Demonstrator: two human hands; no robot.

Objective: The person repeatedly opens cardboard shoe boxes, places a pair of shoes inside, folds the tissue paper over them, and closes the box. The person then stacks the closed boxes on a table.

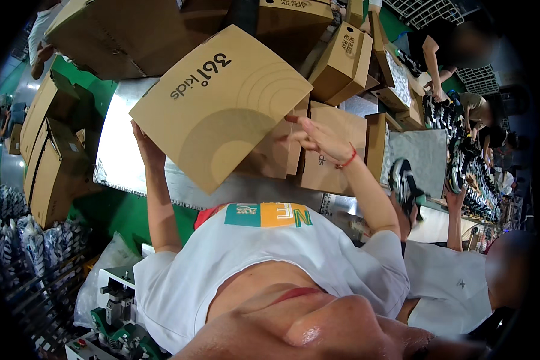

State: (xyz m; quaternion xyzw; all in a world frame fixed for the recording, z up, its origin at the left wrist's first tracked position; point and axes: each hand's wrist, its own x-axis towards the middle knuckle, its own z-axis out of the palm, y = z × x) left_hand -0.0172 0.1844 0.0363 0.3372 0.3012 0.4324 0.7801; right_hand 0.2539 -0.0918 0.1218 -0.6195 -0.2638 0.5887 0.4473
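Note:
A tan cardboard shoebox (pixel 222 102) with dark lettering and thin printed rings is held up in front of me, tilted. My left hand (pixel 148 147) grips its left edge, with part of the fingers hidden behind the box. Beside the right edge is my right hand (pixel 323 143), its fingers stretched out and apart, holding nothing; a red string bracelet circles that wrist. Below the right hand, another shoebox (pixel 342 123) lies on the silver metal table (pixel 119 153), and one more is partly covered by the raised box.
Large cartons (pixel 120 42) stand at the far left, and more (pixel 57 174) sit left of the table. Shoeboxes (pixel 342 63) crowd the far right. A co-worker (pixel 447 288) at my right handles a dark sneaker (pixel 404 183) near a long row of shoes. A machine (pixel 120 300) stands at lower left.

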